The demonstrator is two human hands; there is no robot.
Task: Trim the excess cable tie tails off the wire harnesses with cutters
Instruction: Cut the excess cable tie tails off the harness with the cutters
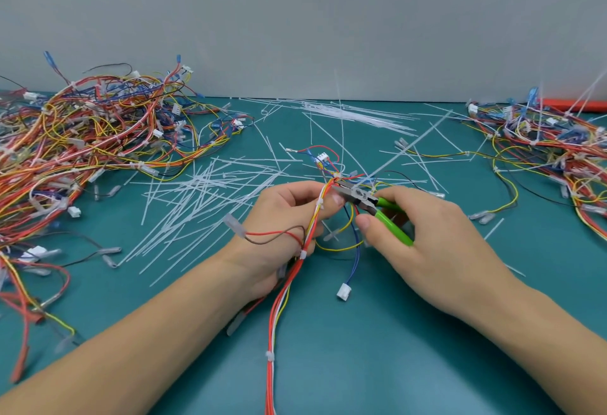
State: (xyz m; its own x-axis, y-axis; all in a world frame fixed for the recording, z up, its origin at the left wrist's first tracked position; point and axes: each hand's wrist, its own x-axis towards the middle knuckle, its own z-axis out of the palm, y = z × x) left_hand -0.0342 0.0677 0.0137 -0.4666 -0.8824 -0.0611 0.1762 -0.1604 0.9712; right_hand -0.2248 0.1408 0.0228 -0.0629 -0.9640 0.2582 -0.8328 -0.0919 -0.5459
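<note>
Left hand's fingers (323, 206) curl around a wire harness (308, 237), thumb pinching the red, yellow and white bundle just below a white cable tie (319, 203). The left hand (282, 217) is raised over the middle of the table (410, 332), palm turned inward, forearm running down to the lower left corner. Right hand's fingers (364, 220) wrap the green handles of the cutters (371, 202), thumb pressed along the near handle; the steel nose points left and sits right at the top of the bundle, touching the wires beside the left fingertips. The right hand (437, 234) is knuckles-up, wrist angled down to the lower right. The harness trails toward the bottom edge, a white connector (344, 292) dangling between the wrists. Cut tie tails (203, 191) litter the table behind. Harness piles lie far left (82, 138) and far right (551, 145).
</note>
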